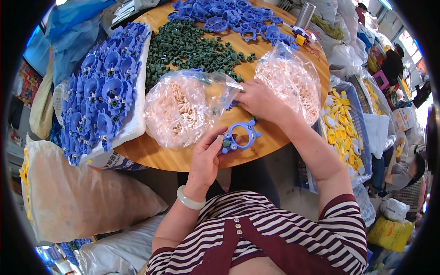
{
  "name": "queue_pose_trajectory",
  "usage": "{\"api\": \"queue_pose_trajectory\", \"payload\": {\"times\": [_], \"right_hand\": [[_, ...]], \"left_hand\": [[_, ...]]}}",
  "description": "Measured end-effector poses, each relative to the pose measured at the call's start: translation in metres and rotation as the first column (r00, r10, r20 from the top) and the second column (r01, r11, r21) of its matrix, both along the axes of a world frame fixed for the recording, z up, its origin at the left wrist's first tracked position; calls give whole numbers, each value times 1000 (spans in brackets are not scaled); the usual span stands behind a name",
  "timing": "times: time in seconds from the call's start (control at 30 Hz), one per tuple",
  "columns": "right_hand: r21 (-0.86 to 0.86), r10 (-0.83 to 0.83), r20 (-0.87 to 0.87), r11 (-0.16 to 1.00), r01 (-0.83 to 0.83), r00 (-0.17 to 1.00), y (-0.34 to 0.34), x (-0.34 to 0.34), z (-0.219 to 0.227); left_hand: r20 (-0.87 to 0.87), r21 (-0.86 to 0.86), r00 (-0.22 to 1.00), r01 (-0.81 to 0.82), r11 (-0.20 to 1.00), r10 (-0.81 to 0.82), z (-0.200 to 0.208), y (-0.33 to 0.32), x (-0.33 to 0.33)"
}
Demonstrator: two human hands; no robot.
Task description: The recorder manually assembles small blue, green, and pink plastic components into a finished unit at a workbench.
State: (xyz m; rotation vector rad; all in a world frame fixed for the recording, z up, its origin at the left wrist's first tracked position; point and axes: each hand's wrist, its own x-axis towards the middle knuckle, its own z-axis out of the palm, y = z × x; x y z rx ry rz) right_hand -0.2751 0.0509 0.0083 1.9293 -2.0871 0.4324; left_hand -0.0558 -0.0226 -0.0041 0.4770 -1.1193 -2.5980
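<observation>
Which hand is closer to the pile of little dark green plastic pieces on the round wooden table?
The right hand. It rests on the table just below the green pile, near its lower edge. The left hand is farther down at the table's edge, holding a blue plastic ring piece.

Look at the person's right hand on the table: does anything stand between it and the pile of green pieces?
Nothing solid bars it. The right hand rests on the table just below the green pieces. The open mouth of a clear bag reaches in from the hand's left, and a second bag lies to its right.
</observation>
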Motion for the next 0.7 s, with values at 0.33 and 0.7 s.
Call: {"api": "queue_pose_trajectory", "payload": {"times": [0.33, 0.7], "right_hand": [[-242, 10, 770, 930, 277, 638, 31, 8, 26], [-142, 172, 982, 948, 287, -82, 92, 84, 25]], "left_hand": [[-11, 93, 1000, -19, 995, 20, 2, 0, 3], [20, -9, 995, -98, 995, 99, -2, 8, 0]]}}
